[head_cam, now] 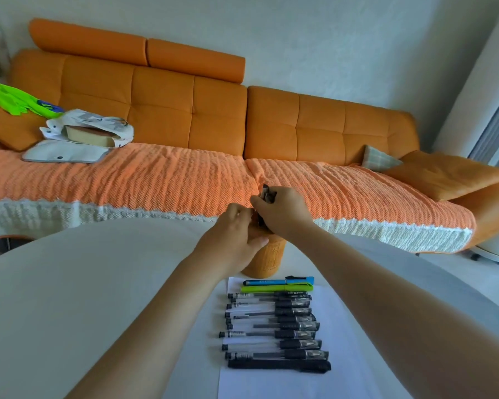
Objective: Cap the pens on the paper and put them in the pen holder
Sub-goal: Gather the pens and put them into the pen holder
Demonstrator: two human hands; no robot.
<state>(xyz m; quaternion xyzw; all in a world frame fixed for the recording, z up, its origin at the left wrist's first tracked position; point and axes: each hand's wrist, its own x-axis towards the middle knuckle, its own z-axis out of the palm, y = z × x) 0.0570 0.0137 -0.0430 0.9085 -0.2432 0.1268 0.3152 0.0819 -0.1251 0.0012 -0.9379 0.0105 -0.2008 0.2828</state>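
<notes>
1. A person's left hand grips the top of the orange pen holder, which stands on the white counter.
2. The right hand curls round a dark bunch at the holder's mouth; whether pens or caps is unclear.
3. A row of pens lies on the paper just in front of the holder.

Both arms stretched forward, meeting at pen holder. Left hand grips its upper side, thumb across; right hand above it, fingers curled round dark pens.
</notes>
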